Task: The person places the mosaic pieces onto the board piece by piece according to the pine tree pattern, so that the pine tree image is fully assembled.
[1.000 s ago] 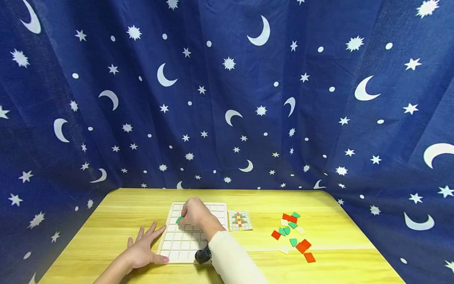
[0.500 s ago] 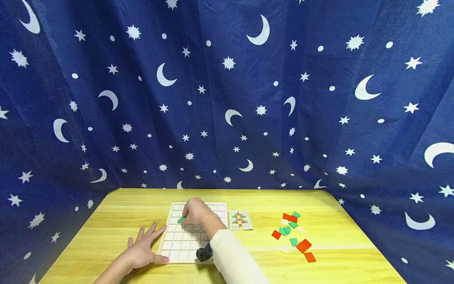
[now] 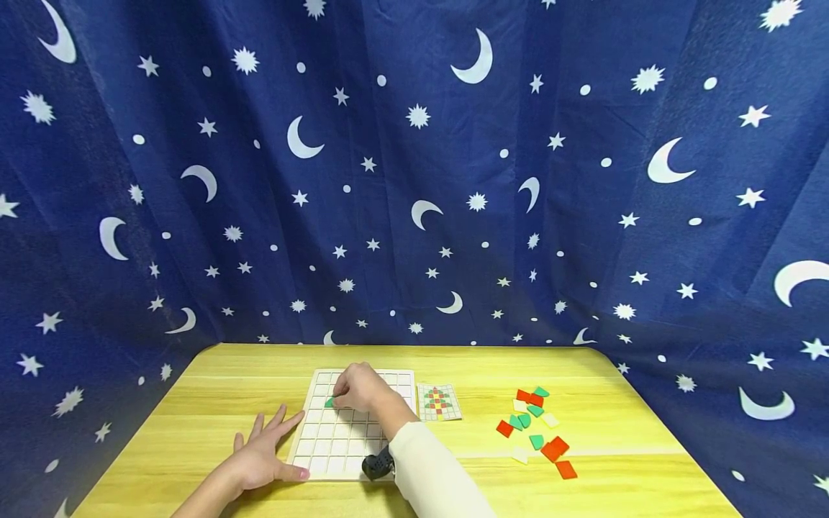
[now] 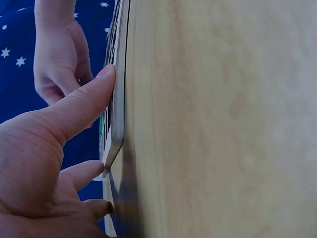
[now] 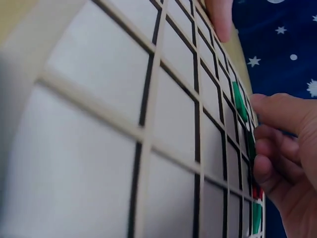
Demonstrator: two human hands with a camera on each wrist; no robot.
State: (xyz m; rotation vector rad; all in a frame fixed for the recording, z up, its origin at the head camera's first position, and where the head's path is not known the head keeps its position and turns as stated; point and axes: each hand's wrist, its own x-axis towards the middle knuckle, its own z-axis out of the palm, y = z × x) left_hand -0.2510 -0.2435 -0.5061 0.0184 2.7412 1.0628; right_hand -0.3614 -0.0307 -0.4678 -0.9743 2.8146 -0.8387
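Observation:
A white grid board (image 3: 320, 444) with a pale wooden frame lies on the table. My left hand (image 3: 262, 457) rests at its left edge with fingers spread, the thumb on the near left corner; in the left wrist view that thumb (image 4: 84, 106) presses the board's rim. Over the upper left cells, my right hand (image 3: 359, 388) pinches a small green tile (image 3: 329, 402) with one rounded side. In the right wrist view the green tile (image 5: 240, 101) is at the thumb tip, against the grid. Further along there, a red tile (image 5: 256, 192) and another green piece (image 5: 256, 218) show partly behind the fingers.
Right of the board lies a pattern card (image 3: 439, 401) with a coloured tree-like design. Loose red tiles (image 3: 566, 470), green tiles (image 3: 536, 442) and cream tiles (image 3: 520, 455) are scattered on the table's right side. A blue curtain (image 3: 414, 180) stands behind the table.
My right hand has shifted slightly right and the green tile has moved a little with it over the same cells. The left hand stays in place.

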